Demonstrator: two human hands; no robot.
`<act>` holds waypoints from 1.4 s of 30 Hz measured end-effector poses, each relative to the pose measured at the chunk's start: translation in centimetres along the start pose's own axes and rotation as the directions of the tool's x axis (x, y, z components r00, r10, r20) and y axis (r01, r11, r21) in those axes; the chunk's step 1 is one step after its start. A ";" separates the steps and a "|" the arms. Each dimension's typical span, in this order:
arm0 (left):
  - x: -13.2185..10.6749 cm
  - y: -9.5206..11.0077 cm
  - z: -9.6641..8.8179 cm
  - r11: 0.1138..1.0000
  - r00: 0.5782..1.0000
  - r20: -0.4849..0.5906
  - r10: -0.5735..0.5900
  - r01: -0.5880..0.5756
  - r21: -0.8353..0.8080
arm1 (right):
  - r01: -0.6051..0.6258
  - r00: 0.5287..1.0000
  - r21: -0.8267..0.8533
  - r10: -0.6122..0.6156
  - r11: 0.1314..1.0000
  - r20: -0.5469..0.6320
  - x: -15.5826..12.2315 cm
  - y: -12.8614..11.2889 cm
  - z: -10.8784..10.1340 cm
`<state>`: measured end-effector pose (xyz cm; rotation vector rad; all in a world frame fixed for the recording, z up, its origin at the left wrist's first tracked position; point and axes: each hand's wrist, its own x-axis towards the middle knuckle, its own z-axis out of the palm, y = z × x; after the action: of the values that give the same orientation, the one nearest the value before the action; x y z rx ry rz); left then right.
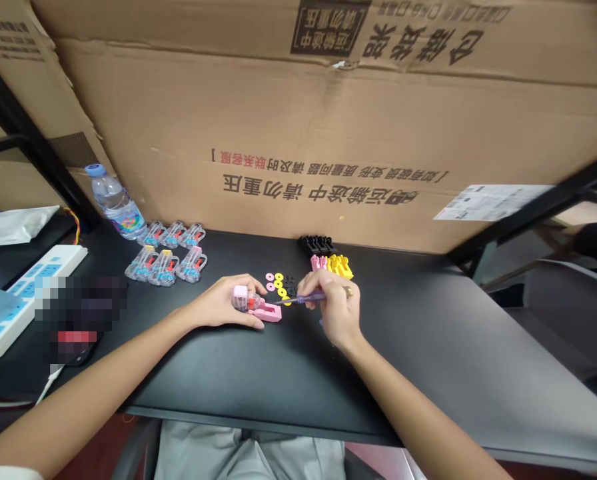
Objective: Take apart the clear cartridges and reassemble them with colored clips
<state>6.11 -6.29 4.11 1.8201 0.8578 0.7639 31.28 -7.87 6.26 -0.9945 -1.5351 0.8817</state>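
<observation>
My left hand grips a pink plastic assembly with a small red piece in it, resting on the black desk. My right hand pinches a small screwdriver with a purple handle, and its thin shaft reaches to the pink assembly. Just beyond my hands lie small pink, yellow and black washers. Further right sit black parts, pink parts and yellow parts. Several clear plastic assemblies with blue and red insides stand in two rows to the left.
A large cardboard sheet stands along the desk's far side. A water bottle lies at the back left. A white power strip and a pixelated object lie at the left. The desk's near edge runs in front of my lap.
</observation>
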 end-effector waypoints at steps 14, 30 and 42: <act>0.1 0.4 -0.3 0.993 0.996 -0.048 -0.069 0.064 -0.094 | -0.019 0.997 -0.162 0.030 0.987 0.068 1.4 0.6 -1.0; 0.3 0.3 -0.5 0.996 0.996 -0.041 -0.080 0.077 -0.051 | -0.050 0.970 -0.081 0.067 0.995 0.232 2.0 0.1 -1.2; 0.3 -0.3 -0.2 0.992 0.995 -0.068 -0.079 0.071 -0.107 | -0.125 0.954 -0.024 0.127 0.992 0.273 1.2 0.3 -0.6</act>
<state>6.02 -5.88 3.94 1.6679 0.9108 0.8154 31.79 -6.66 6.47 -1.0161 -1.7204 1.1431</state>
